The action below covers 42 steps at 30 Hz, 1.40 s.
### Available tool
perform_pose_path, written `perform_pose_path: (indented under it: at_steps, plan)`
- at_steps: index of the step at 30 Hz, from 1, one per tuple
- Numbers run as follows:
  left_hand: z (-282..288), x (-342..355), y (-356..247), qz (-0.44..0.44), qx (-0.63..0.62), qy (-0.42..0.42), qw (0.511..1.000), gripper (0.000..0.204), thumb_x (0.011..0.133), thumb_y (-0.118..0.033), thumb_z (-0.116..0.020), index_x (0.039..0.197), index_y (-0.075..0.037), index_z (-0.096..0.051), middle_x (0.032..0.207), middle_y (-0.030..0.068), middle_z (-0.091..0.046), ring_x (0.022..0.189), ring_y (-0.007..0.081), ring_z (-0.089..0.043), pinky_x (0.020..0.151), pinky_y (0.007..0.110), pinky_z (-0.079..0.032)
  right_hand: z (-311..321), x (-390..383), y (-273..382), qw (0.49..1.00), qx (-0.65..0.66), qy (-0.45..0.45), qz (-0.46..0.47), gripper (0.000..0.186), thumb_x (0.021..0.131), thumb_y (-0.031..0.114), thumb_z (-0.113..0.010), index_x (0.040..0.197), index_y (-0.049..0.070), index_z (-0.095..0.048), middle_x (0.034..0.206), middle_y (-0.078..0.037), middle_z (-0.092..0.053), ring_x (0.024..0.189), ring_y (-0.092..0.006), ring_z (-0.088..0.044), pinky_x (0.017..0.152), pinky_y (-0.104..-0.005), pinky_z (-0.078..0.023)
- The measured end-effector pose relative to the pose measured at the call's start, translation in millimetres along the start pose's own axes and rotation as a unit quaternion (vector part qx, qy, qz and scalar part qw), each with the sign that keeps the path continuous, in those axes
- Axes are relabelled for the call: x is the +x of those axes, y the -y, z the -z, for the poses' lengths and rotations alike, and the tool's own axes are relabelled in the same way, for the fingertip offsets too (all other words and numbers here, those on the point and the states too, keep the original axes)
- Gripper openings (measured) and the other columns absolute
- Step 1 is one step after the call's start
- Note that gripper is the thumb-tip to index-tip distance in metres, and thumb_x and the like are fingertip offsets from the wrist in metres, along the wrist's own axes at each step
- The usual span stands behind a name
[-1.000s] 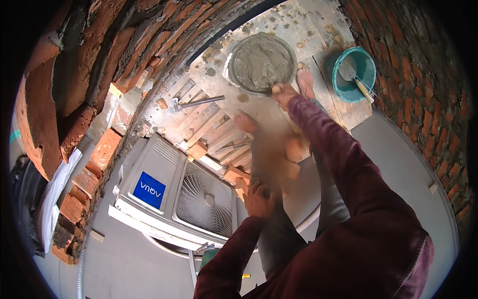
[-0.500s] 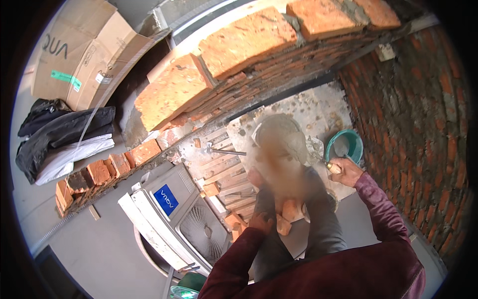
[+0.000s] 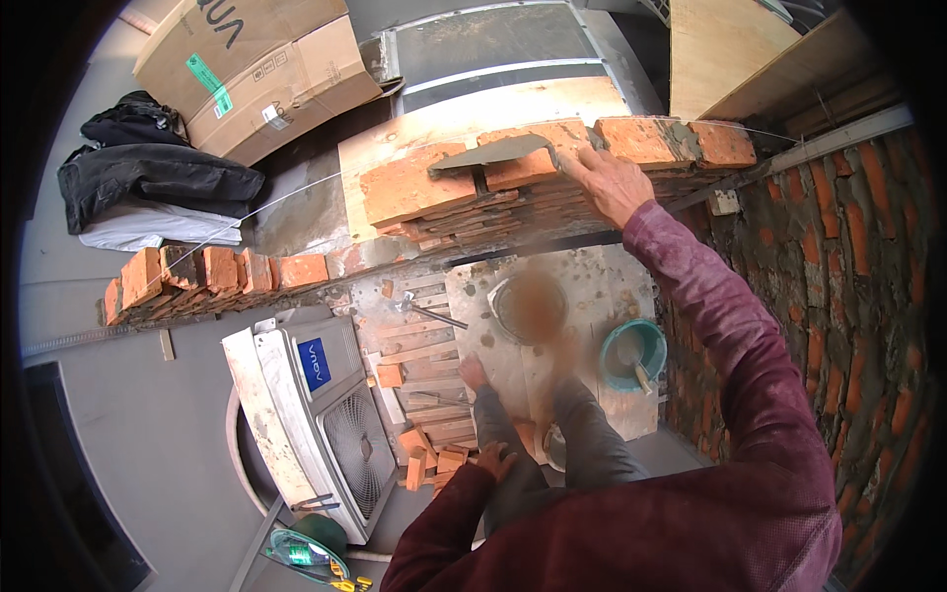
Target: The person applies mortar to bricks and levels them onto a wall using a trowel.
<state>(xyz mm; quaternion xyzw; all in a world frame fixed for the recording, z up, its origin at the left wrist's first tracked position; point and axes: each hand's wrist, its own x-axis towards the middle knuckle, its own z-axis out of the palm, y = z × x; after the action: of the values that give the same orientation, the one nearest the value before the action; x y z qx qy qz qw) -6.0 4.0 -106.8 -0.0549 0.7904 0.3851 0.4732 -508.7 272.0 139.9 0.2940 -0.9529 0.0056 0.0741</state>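
Note:
My right hand [image 3: 610,184] grips a trowel [image 3: 498,152] whose blade is coated with grey mortar. The blade lies flat over the top course of the brick wall [image 3: 414,185], above a dark joint between two bricks; whether it touches them I cannot tell. Down on my left leg rests my left hand [image 3: 496,460], its fingers lying on the trouser cloth with nothing in them. Below the wall stands a round tub of mortar [image 3: 501,314], partly smeared by a brown blur. A green bucket [image 3: 659,347] beside it holds a tool with a pale handle [image 3: 643,379].
A taut string [image 3: 286,199] runs along the wall. An outdoor air-conditioner unit [image 3: 340,409] stands at left, near loose bricks [image 3: 419,456] and a hammer [image 3: 439,316]. A rough brick wall [image 3: 789,276] rises at right. Beyond are a cardboard box [image 3: 286,84] and dark clothes [image 3: 158,183].
My right hand has moved from beside the green bucket up to the wall top, bringing the trowel over the bricks. My left hand stays on my leg. The view has shifted.

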Motion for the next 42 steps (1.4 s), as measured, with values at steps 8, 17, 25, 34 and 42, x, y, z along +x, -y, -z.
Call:
perform_pose_path:
  at_steps: [8,17,25,34,42]
  plan:
    - [23,-71,18,0.132,-0.148,-0.02,0.98,0.058,0.09,-0.044,-0.056,0.13,-0.002,-0.055,0.13,0.0215,-0.056,0.119,0.033,-0.055,0.101,0.04,-0.042,39,-26,49,0.917,0.316,0.075,-0.232,0.024,0.094,0.021,-0.053,0.111,0.004,-0.05,0.072,-0.011,-0.055,0.055,-0.0255,-0.057,0.052,-0.0382,-0.05]
    - [109,-116,76,0.104,-0.2,-0.172,0.959,0.04,0.092,-0.032,-0.059,0.118,-0.001,-0.062,0.112,0.017,-0.067,0.106,0.0262,-0.063,0.092,0.035,-0.047,35,3,129,0.373,0.852,0.238,-0.278,0.04,0.101,0.045,-0.041,0.102,0.006,-0.052,0.064,0.001,-0.048,0.042,-0.0082,-0.044,0.034,-0.0251,-0.04]
    - [155,-144,94,0.095,-0.185,-0.181,0.961,0.045,0.091,-0.033,-0.062,0.117,0.003,-0.062,0.104,0.0124,-0.069,0.099,0.0193,-0.063,0.089,0.032,-0.047,-18,-5,124,0.3,0.886,0.163,-0.314,0.042,0.101,0.046,-0.039,0.106,0.007,-0.053,0.067,0.002,-0.049,0.044,-0.0062,-0.041,0.036,-0.0225,-0.036]
    - [149,-156,154,0.029,-0.43,-0.141,0.891,0.03,0.096,-0.028,-0.059,0.109,-0.001,-0.066,0.085,-0.0003,-0.064,0.078,0.0082,-0.057,0.068,0.026,-0.048,-14,-15,130,0.276,0.912,0.102,-0.284,0.044,0.101,0.046,-0.037,0.11,0.005,-0.053,0.068,0.002,-0.046,0.043,-0.0064,-0.041,0.035,-0.0223,-0.035]
    - [186,-147,168,-0.137,-0.484,-0.124,0.855,0.022,0.097,-0.023,-0.058,0.084,-0.005,-0.06,0.078,-0.0017,-0.059,0.072,0.0067,-0.052,0.064,0.025,-0.044,-4,10,136,0.302,0.891,0.125,-0.314,0.047,0.101,0.045,-0.037,0.117,0.005,-0.055,0.069,0.002,-0.046,0.045,-0.0064,-0.038,0.036,-0.0224,-0.033]
